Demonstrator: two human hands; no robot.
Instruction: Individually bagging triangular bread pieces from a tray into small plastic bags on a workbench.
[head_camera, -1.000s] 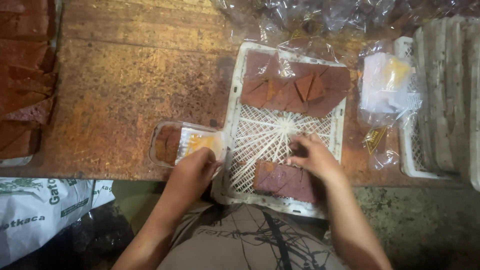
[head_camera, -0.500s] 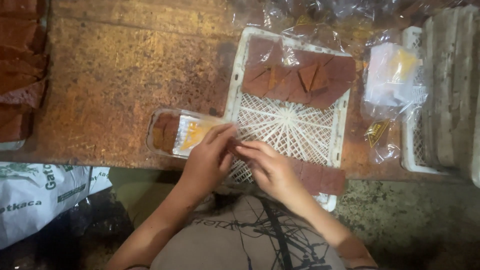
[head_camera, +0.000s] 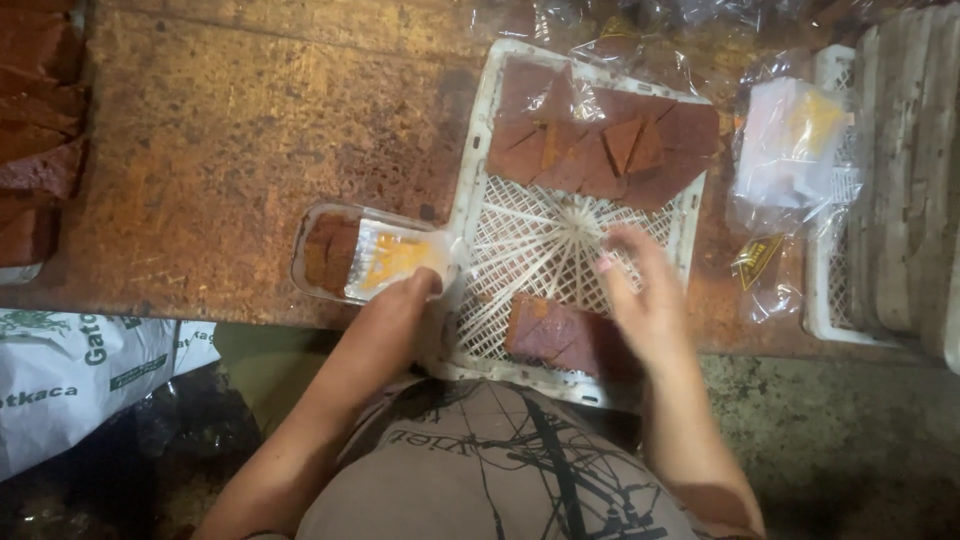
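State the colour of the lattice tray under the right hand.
White lattice tray, clearest in the head view.

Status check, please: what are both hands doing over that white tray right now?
Left hand grips clear packet. Right hand open above white mesh tray. Brown slab lies beneath it.

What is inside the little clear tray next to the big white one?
The clear tray holds a brown slab, partly covered by a yellow-and-white wrapper that the left hand touches. What lies under the wrapper is hidden.
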